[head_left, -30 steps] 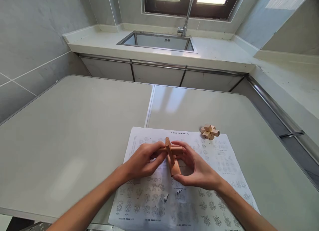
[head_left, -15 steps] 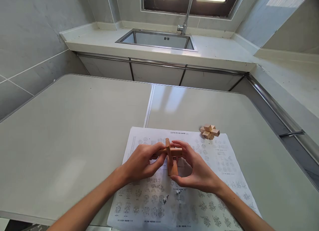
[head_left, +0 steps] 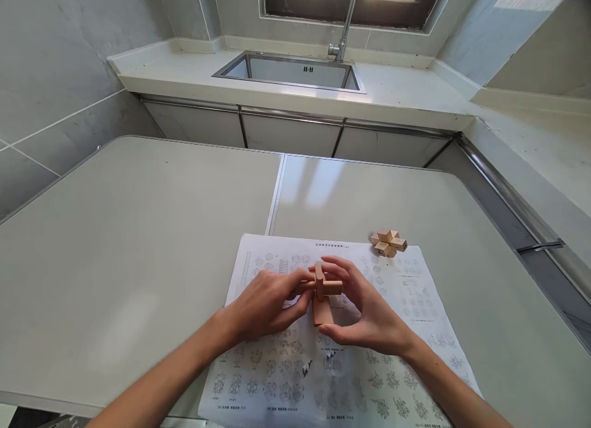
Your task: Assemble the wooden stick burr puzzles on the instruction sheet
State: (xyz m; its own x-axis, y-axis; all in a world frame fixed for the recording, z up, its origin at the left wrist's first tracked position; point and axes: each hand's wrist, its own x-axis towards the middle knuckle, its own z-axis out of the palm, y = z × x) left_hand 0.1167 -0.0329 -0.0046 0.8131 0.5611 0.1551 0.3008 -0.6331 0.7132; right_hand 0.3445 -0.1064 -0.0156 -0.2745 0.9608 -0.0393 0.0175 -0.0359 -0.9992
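Observation:
Reddish-brown wooden puzzle pieces [head_left: 322, 312] are crossed together between my hands, above the printed sheet [head_left: 277, 403]. My left hand [head_left: 270, 300] pinches the left end of the sideways piece between thumb and fingers. An upright piece [head_left: 319, 274] crosses in front of that one. My right hand [head_left: 376, 314] curves around the right side, its thumb at the bottom of the broad lower piece and its fingers at the top. Fingers hide part of the joint, so I cannot tell how the pieces lock.
A lighter wooden burr puzzle [head_left: 388, 242], assembled, rests at the sheet's far right edge. Small torn spots mark the sheet's middle. The pale table [head_left: 138, 231] has a seam running away from me. Beyond it are a counter [head_left: 406, 89], a sink [head_left: 295, 71] and a faucet [head_left: 339, 49].
The upright piece, which leaned and reached down over the lower piece, now stands straighter with its lower end higher. Both hands have shifted slightly right.

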